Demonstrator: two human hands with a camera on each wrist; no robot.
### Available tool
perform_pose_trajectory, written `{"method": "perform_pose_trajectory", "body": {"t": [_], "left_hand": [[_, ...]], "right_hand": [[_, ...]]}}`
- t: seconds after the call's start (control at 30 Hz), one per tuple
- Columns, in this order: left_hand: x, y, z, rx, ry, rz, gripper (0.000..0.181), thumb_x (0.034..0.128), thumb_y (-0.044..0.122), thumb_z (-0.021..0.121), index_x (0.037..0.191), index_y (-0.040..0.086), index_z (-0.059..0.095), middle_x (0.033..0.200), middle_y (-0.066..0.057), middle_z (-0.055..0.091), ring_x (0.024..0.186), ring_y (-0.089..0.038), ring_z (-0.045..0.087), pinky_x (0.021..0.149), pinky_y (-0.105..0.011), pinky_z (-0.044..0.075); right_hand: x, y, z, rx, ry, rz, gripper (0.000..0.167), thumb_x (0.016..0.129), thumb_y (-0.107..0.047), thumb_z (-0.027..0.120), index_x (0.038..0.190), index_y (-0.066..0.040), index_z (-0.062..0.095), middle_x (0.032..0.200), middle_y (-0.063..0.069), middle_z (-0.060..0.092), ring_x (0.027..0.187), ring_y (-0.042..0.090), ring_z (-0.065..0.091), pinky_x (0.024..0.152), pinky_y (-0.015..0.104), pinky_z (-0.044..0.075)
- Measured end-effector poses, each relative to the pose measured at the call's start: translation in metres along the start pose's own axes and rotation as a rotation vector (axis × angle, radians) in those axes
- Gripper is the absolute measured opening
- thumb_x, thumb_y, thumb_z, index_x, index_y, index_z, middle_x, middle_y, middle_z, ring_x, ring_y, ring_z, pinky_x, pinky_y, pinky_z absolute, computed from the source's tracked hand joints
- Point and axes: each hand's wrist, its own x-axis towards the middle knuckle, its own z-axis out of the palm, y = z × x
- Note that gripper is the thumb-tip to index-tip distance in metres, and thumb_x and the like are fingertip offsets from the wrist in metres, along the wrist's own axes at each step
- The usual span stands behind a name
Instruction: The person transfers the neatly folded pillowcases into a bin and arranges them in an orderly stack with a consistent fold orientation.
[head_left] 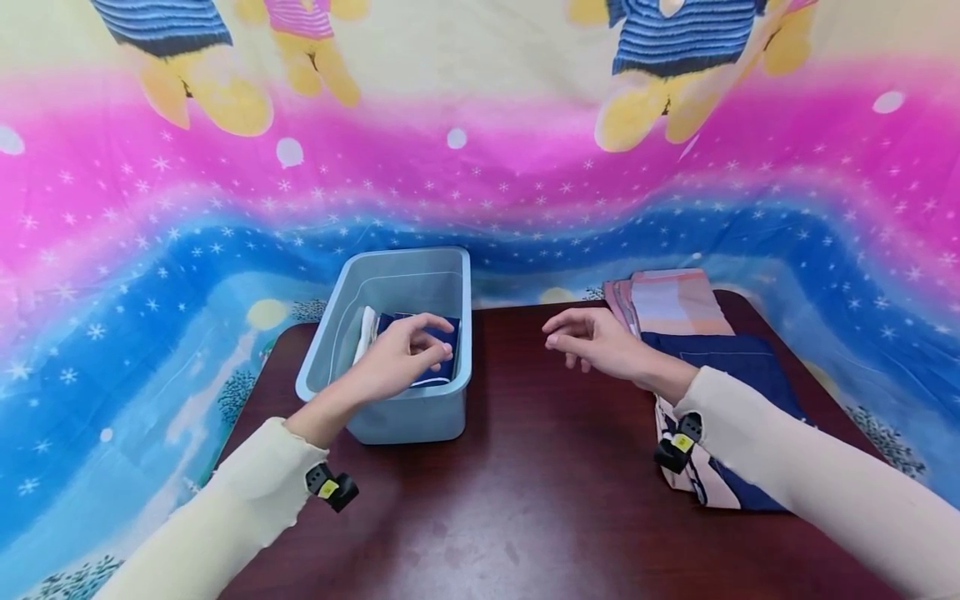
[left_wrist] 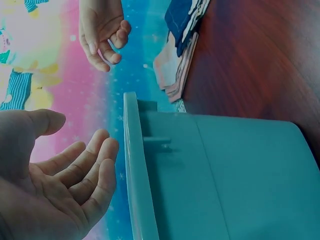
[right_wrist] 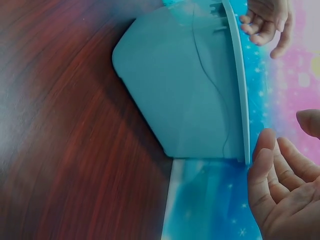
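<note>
My left hand [head_left: 401, 354] hovers over the near right part of a grey-blue plastic bin [head_left: 408, 421], its fingers loosely bent with nothing between them. Inside the bin lie a folded navy cloth [head_left: 442, 367] and a white cloth [head_left: 367, 329], partly hidden by that hand. To the right of the bin, my right hand [head_left: 600, 343] hangs above the table, empty and with relaxed fingers. Both wrist views show the palms holding nothing. Near the right forearm are a folded navy cloth with pale parts [head_left: 738, 367] and a folded pink checked cloth [head_left: 675, 304]; the sleeve covers part of the navy one.
A dark reddish wooden table [head_left: 517, 475] carries the bin on its left and the folded cloths on its right. Behind and around it hangs a printed sheet [head_left: 510, 183] in pink and blue. The bin's raised rim [head_left: 467, 317] stands beside the left hand.
</note>
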Motion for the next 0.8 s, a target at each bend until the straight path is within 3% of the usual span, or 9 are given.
{"method": "perform_pose_trajectory", "body": {"t": [0.2,0.33,0.47,0.67,0.8], "left_hand": [[0.003,0.009,0.007,-0.004,-0.016,0.003,0.039,0.1032,0.022,0.058,0.139,0.007,0.054,0.109,-0.011,0.076,0.097,-0.021,0.07,0.094,-0.043,0.055],[0.005,0.016,0.011,-0.01,-0.023,0.014,0.037,0.1032,0.021,0.057,0.138,0.011,0.055,0.11,-0.01,0.076,0.101,-0.027,0.07,0.086,-0.038,0.054],[0.007,0.02,0.018,-0.002,-0.03,0.024,0.034,0.1023,0.022,0.057,0.136,0.013,0.056,0.11,-0.007,0.075,0.096,-0.025,0.067,0.075,-0.033,0.05],[0.012,0.024,0.029,-0.015,-0.049,0.03,0.034,0.1017,0.022,0.058,0.134,0.014,0.055,0.11,-0.008,0.074,0.092,-0.018,0.066,0.076,-0.032,0.051],[0.015,0.024,0.038,-0.011,-0.054,0.032,0.034,0.1007,0.022,0.06,0.134,0.015,0.056,0.11,-0.007,0.074,0.094,-0.021,0.069,0.075,-0.031,0.053]], "right_hand": [[-0.006,0.005,-0.009,-0.016,0.003,0.013,0.029,0.103,-0.018,0.058,0.126,0.0,0.061,0.111,0.016,0.072,0.074,0.017,0.064,0.062,0.033,0.055],[-0.008,0.008,-0.015,-0.032,0.019,0.036,0.031,0.102,-0.02,0.06,0.127,-0.001,0.061,0.111,0.015,0.072,0.075,0.019,0.064,0.063,0.034,0.056],[-0.01,0.012,-0.02,-0.044,0.027,0.056,0.033,0.102,-0.021,0.061,0.128,-0.001,0.061,0.112,0.016,0.072,0.075,0.019,0.064,0.063,0.033,0.055],[-0.014,0.02,-0.029,-0.056,0.029,0.077,0.034,0.104,-0.021,0.058,0.131,0.0,0.059,0.12,0.021,0.07,0.076,0.019,0.065,0.064,0.033,0.056],[-0.018,0.024,-0.034,-0.066,0.039,0.1,0.035,0.104,-0.023,0.056,0.132,-0.001,0.058,0.123,0.021,0.069,0.076,0.016,0.064,0.062,0.031,0.055]]}}
